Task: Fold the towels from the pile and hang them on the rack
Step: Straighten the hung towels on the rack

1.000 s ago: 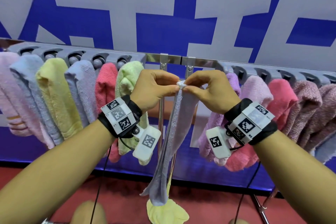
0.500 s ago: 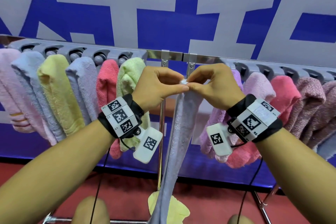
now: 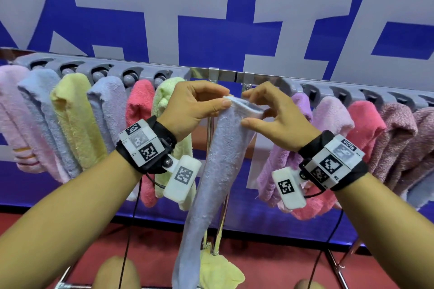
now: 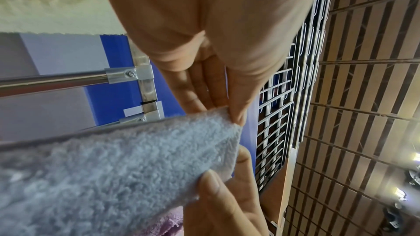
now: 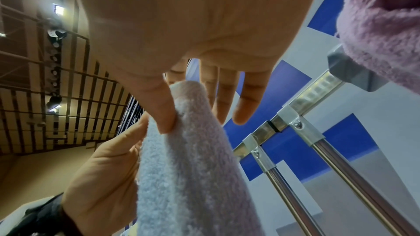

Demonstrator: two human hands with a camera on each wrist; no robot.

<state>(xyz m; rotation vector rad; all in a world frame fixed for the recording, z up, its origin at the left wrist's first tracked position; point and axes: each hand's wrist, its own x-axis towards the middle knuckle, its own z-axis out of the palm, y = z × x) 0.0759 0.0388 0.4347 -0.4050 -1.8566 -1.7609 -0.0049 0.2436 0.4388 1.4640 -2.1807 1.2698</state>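
The rack (image 3: 225, 75) runs just beyond the fingers, already crowded on both sides with hung towels, a green towel (image 3: 164, 101) behind the left wrist and a purple towel (image 3: 303, 105) behind the right, so the open stretch of bar ahead is narrow; draped carelessly, the new piece could bunch against a neighbour or drag one off its peg. The light blue towel (image 3: 220, 159) hangs from the fingers in a long limp strip, its lower end reaching down toward a yellow towel (image 3: 218, 270) on the floor below; it looks twisted rather than flat, so any fold made now may come out crooked. The left hand (image 3: 192, 108) pinches one top corner between thumb and fingertips, and the right hand (image 3: 274, 119) pinches the other end of the top edge with thumb against forefinger, its remaining fingers spread loose. Both holds take only a sliver of terry; if the hands pull apart to spread the edge, a corner could slip free and the whole strip would drop
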